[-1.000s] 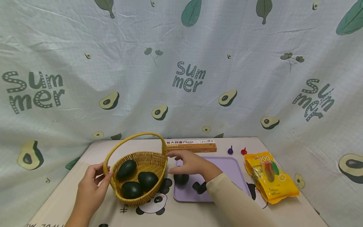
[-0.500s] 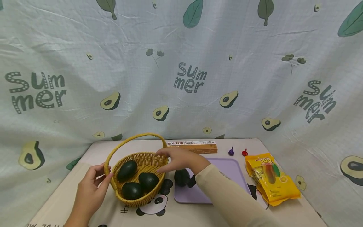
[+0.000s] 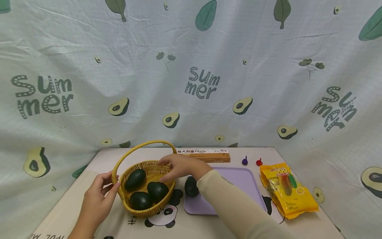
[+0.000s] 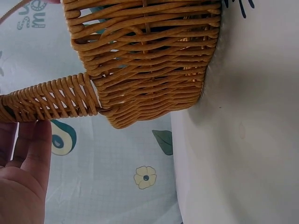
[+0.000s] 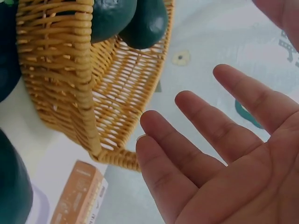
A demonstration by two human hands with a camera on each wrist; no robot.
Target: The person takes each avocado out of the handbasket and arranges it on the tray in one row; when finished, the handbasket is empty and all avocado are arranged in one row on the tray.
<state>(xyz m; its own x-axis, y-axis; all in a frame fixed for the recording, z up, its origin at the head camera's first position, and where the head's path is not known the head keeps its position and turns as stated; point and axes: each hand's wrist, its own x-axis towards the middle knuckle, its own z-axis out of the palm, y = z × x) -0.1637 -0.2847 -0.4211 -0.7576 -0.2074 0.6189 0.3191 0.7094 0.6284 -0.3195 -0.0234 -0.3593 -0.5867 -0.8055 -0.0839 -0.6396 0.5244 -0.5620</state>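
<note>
A yellow wicker basket with a tall arched handle stands on the table, holding three dark green avocados. My left hand grips the handle's left side low down between thumb and fingers; in the left wrist view the fingers lie against the woven handle. Over the basket's right rim reaches my right hand, fingers spread and holding nothing. The right wrist view shows its palm and separated fingers beside the basket wall. Another avocado lies on a lilac tray, partly hidden by the right forearm.
Behind the tray lies a long pasta box. A purple wrapped candy and a red one sit at the back right, with a yellow snack bag in front. A printed cloth hangs behind the table.
My right hand has moved left, from beside the basket's right rim to over its inside. The left hand keeps its grip on the handle. The view has shifted slightly.
</note>
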